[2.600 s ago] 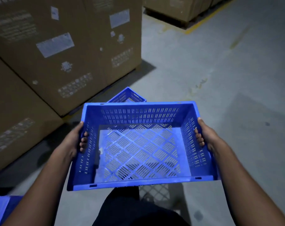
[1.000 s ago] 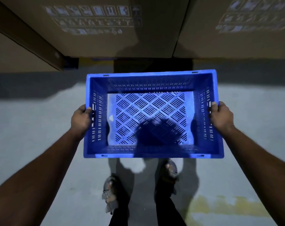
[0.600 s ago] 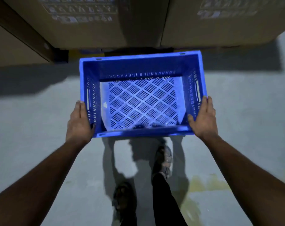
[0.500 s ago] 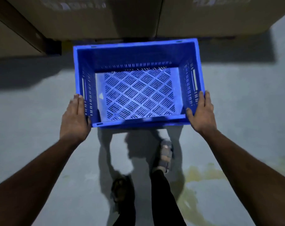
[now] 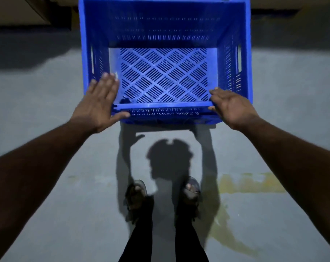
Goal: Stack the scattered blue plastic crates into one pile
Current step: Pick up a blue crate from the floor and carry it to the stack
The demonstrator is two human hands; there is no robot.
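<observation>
Left hand [image 5: 98, 104], fingers [image 5: 108, 82] spread flat and apart over the near-left corner of the blue crate [image 5: 164, 25], thumb against the near wall. The crate sits open side up on the grey floor [image 5: 37, 110], before the person's sandalled feet [image 5: 136, 195]. Right hand [image 5: 232, 104], fingers loosely apart, rests over the near-right corner, clamping nothing. No legible writing.

We stand on a grey concrete floor [image 5: 47, 186] in dim light, a worn yellow paint patch [image 5: 251, 183] to our right. Brown cardboard boxes [image 5: 28, 10] line the far edge, casting dark shadow beneath.
</observation>
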